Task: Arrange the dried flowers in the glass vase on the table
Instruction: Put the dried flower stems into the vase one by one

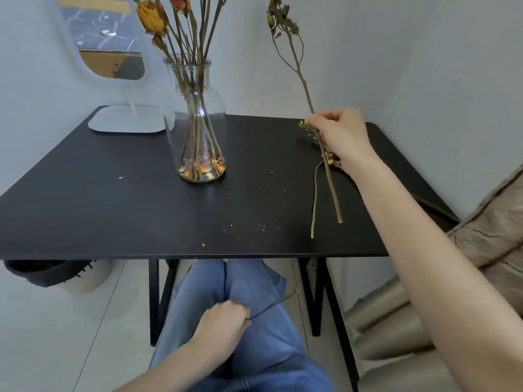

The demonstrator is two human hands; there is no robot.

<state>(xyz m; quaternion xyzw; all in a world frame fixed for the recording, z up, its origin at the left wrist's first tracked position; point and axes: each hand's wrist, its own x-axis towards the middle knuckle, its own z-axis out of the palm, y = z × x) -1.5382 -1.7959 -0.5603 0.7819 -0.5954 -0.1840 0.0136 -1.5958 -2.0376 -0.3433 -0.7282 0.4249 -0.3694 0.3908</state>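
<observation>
Black tabletop (113,207) fills the middle of the head view. The glass vase (198,120) stands upright on it toward the back, left of centre. Dried flowers (150,17), among them a yellow rose, rise from the vase on bare stems that splay inside the glass, and orange petal bits (202,165) lie at its bottom.

To the right of the vase and apart from it, the right hand (339,134) pinches a long dried stem (297,63). The stem's leafy top reaches up against the wall and its lower end runs down past the hand over the tabletop. A thinner stem (313,205) with small yellowish blossoms lies just beside it.

Below the front edge, over blue jeans (254,306), the left hand (223,323) curls round a thin twig (271,305) that points up to the right.

A white mirror (107,38) stands at the back left corner, and small crumbs (263,227) dot the surface.
</observation>
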